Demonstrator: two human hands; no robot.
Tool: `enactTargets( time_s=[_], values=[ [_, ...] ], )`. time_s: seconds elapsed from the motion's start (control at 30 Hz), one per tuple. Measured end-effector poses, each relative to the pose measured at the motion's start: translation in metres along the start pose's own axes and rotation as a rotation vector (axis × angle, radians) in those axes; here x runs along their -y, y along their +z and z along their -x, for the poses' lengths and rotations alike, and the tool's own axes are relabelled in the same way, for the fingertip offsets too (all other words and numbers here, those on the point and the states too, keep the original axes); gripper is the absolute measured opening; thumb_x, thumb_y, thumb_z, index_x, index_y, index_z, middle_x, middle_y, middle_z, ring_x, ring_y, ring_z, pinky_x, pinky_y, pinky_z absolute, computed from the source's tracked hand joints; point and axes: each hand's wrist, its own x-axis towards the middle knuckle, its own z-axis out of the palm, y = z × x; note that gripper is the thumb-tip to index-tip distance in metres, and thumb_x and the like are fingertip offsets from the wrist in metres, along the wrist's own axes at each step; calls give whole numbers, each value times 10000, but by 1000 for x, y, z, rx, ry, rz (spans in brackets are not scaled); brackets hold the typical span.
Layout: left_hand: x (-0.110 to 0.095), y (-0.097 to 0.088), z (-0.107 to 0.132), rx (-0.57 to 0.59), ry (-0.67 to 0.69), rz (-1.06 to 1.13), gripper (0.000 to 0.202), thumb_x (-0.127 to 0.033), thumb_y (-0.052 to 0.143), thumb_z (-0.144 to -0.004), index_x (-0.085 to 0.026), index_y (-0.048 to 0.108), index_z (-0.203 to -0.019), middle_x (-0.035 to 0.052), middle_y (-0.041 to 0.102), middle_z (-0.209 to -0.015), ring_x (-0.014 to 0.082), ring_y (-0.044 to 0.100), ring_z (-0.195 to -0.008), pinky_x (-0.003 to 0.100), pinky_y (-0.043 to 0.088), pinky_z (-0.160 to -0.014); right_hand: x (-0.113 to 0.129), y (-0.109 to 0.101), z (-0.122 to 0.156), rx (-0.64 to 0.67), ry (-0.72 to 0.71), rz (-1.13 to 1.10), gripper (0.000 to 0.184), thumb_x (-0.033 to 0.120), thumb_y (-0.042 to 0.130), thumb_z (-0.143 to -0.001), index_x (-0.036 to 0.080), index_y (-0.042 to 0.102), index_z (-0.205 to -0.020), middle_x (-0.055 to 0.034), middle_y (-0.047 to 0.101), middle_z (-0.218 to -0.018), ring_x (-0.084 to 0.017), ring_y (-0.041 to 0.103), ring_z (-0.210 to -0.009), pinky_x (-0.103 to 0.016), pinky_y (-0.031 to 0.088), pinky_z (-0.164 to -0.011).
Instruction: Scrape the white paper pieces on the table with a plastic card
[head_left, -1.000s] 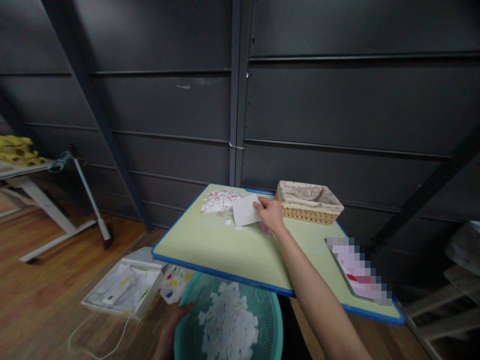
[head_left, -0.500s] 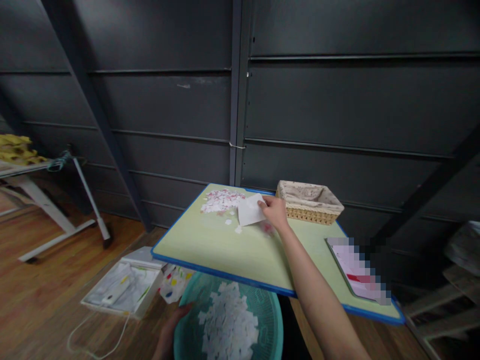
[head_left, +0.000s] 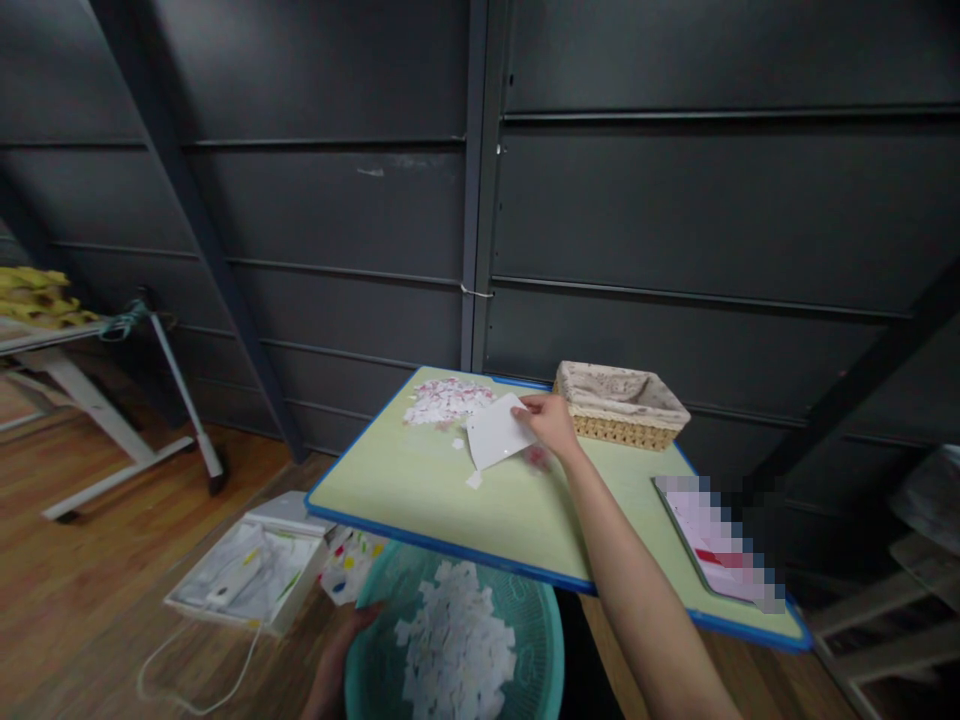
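Observation:
A white card (head_left: 496,436) is pinched in my right hand (head_left: 551,422), its lower edge tilted down over the pale green tabletop (head_left: 420,490). Beside the card's lower corner lies a small white scrap (head_left: 474,480). Behind and left of it spreads a pile of white and pinkish paper bits (head_left: 446,400). Below the table's front edge is a green plastic basket (head_left: 553,640) holding many white paper scraps (head_left: 456,645). My left hand (head_left: 349,635) grips the basket's left rim, thumb over the edge; its other fingers are hidden.
A cloth-lined wicker basket (head_left: 626,430) stands at the table's back right. A phone-like flat device (head_left: 701,540), partly pixelated, lies at the right. On the floor, left, sits an open white box (head_left: 277,600) with a corded white tool (head_left: 236,580). A dark panelled wall (head_left: 360,220) rises behind.
My right hand has turned the card and drawn its lower corner toward the table's front. The small scrap by it has shifted nearer the front edge. My left hand stays on the basket rim.

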Motion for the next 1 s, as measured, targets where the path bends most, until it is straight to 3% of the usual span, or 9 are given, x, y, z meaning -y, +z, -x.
enactTargets(
  time_s=[0.1,0.2,0.37,0.5,0.7,0.93,1.0],
  values=[
    [-2,4,1,-32,36,-11,199,-238,753,-597,-149,688,-762,53,757,-619,286,719,-630,390,578,-625,3,1,2,30,8,-39,329,302,546,-685,89,744,-839,-71,703,-729,-166,564,-598,-235,361,-512],
    [-7,9,8,-55,92,-34,151,-216,732,-620,-153,663,-739,29,721,-530,255,689,-515,373,570,-568,8,1,5,101,-24,-37,264,324,547,-677,106,696,-675,0,570,-555,-113,442,-514,-221,277,-472],
    [-12,13,18,-6,67,-39,293,-213,693,-681,-137,641,-959,56,763,-651,270,722,-633,393,574,-649,18,1,10,235,-23,-151,254,367,565,-655,134,578,-554,45,397,-497,-83,318,-496,-225,186,-461],
    [-12,14,18,-10,33,-44,365,-189,653,-726,-111,601,-1078,81,777,-722,273,733,-707,394,569,-725,21,0,13,255,28,-212,263,386,587,-634,132,583,-564,44,397,-503,-83,320,-496,-227,195,-468],
    [-15,19,25,-20,72,-78,418,-173,606,-763,-77,560,-1167,88,768,-667,291,733,-695,419,574,-706,21,6,14,350,51,-216,292,384,626,-641,95,665,-670,24,478,-541,-92,384,-512,-223,226,-466],
    [-20,18,30,-13,-14,-43,507,-211,658,-730,-66,558,-1206,94,776,-696,310,733,-754,428,581,-701,27,20,23,633,83,-426,382,407,752,-584,77,711,-771,-17,603,-613,-95,466,-520,-211,297,-471],
    [-20,17,29,15,-23,-10,514,-197,663,-725,-67,557,-1212,90,777,-698,311,732,-783,424,581,-710,23,23,21,609,104,-493,419,418,779,-557,82,723,-802,-38,646,-664,-112,509,-542,-220,337,-490]
  ],
)
